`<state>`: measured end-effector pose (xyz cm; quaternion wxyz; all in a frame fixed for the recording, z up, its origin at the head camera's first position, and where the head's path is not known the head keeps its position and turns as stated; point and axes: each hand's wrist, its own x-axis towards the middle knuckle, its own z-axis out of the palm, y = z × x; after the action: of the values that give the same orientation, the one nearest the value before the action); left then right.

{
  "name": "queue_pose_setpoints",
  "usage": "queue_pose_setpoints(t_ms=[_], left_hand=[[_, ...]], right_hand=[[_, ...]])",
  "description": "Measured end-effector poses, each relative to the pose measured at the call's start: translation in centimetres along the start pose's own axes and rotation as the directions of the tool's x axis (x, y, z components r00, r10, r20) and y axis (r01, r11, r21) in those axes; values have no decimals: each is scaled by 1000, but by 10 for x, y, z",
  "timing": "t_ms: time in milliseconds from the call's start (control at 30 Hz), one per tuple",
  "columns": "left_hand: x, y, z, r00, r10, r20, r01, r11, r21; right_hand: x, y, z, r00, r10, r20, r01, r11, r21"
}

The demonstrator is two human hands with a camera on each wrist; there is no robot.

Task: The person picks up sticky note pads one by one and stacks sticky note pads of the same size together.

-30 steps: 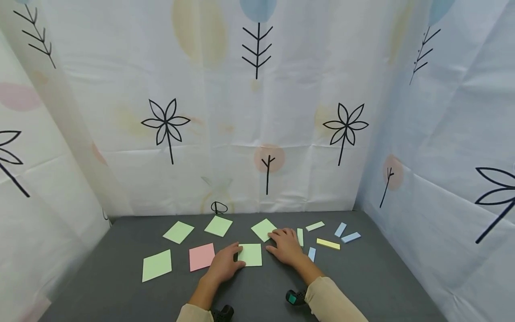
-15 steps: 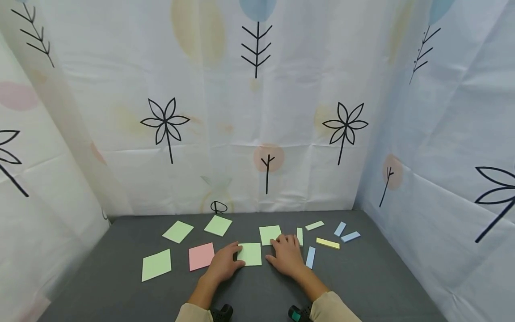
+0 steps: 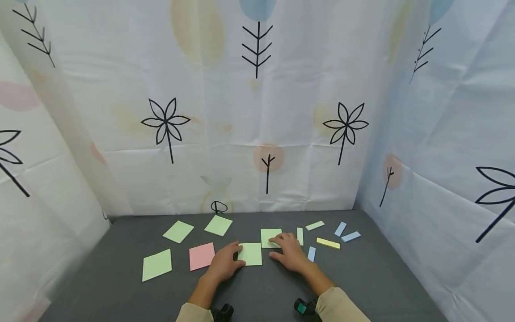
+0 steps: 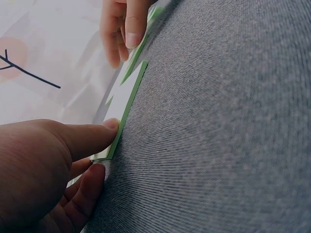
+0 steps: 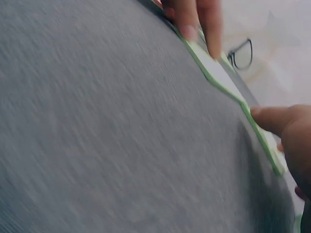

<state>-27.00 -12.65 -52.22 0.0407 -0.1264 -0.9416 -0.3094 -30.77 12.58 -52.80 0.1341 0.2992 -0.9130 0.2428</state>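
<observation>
Two light green squares, flat and thin like note pads, lie almost corner to corner in the middle of the grey table. My left hand (image 3: 223,264) holds the nearer green square (image 3: 252,256) at its left side, thumb (image 4: 111,124) on the near edge and fingers beyond. The farther green square (image 3: 268,234) is behind it and to the right. My right hand (image 3: 291,253) holds this one at its right side, fingertips over its top and thumb (image 5: 257,112) at its near edge. The right palm hides part of the table beneath.
Left of the hands lie a pink square (image 3: 201,257) and several more green squares, one (image 3: 157,265) farthest left. On the right are a yellow strip (image 3: 328,243), green strips (image 3: 315,226) and blue strips (image 3: 351,237). Patterned white cloth (image 3: 241,179) walls the table's back and sides.
The farther green square has turned from a diamond angle to nearly straight and come closer to the nearer square, with my right hand on it. My left hand has stayed still.
</observation>
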Motion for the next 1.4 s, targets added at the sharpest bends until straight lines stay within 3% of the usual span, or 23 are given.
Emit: queue_pose_setpoints(t_ms=[100, 300, 600, 967, 1167, 1400], left_hand=[[-1, 2, 0, 1000, 1, 1, -1, 1000, -1], [-1, 1, 1, 1000, -1, -2, 1, 1000, 7], [0, -1, 1, 1000, -10, -6, 10, 1000, 8], [1, -1, 2, 1000, -10, -1, 10, 1000, 10], [1, 0, 3, 1000, 2, 1, -2, 1000, 23], [2, 1, 3, 1000, -12, 5, 12, 1000, 23]], right_hand=[[0, 13, 0, 999, -38, -2, 38, 998, 59], [4, 23, -2, 998, -56, 20, 54, 995, 83], [11, 27, -2, 991, -130, -28, 129, 991, -24], [12, 32, 1, 973, -226, -44, 212, 955, -209], [12, 32, -2, 959, -276, -69, 259, 947, -192], [12, 29, -9, 963, -264, -56, 253, 955, -152]])
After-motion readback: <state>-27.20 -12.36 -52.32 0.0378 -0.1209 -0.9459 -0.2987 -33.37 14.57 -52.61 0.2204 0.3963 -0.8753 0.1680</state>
